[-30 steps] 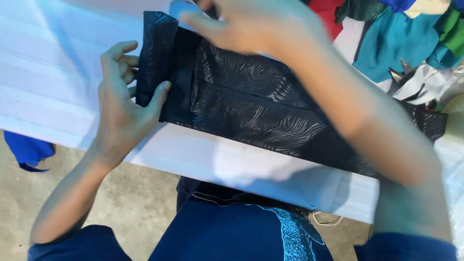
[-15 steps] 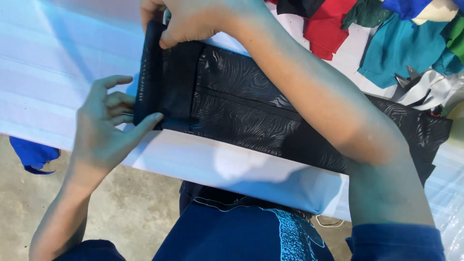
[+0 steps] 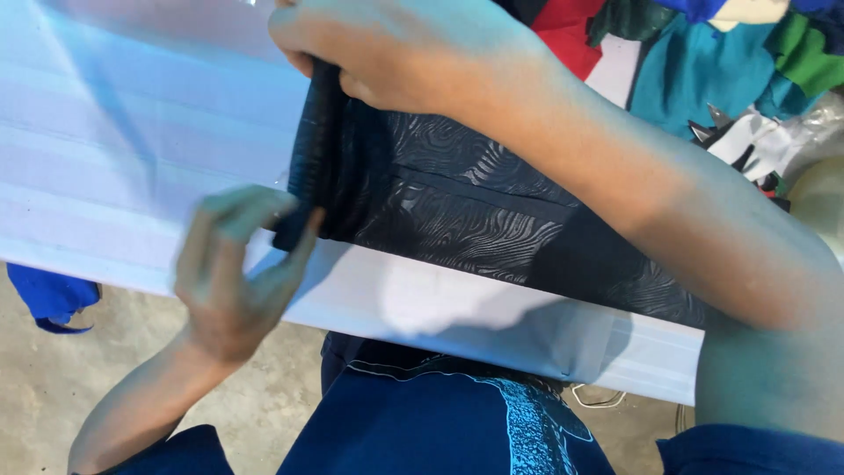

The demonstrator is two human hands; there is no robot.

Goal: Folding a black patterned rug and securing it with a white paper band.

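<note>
The black patterned cloth (image 3: 457,211) on the white surface (image 3: 132,132) is clasped at upper centre by the right hand (image 3: 387,53)'s closed grip; its lower-left corner is pinched by the left hand (image 3: 233,273).

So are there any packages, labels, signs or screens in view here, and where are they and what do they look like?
None in view. Only a black wavy-patterned fabric piece on the white table, held at its folded end by the right hand and left hand, with a heap of coloured cloth scraps top right.
</note>
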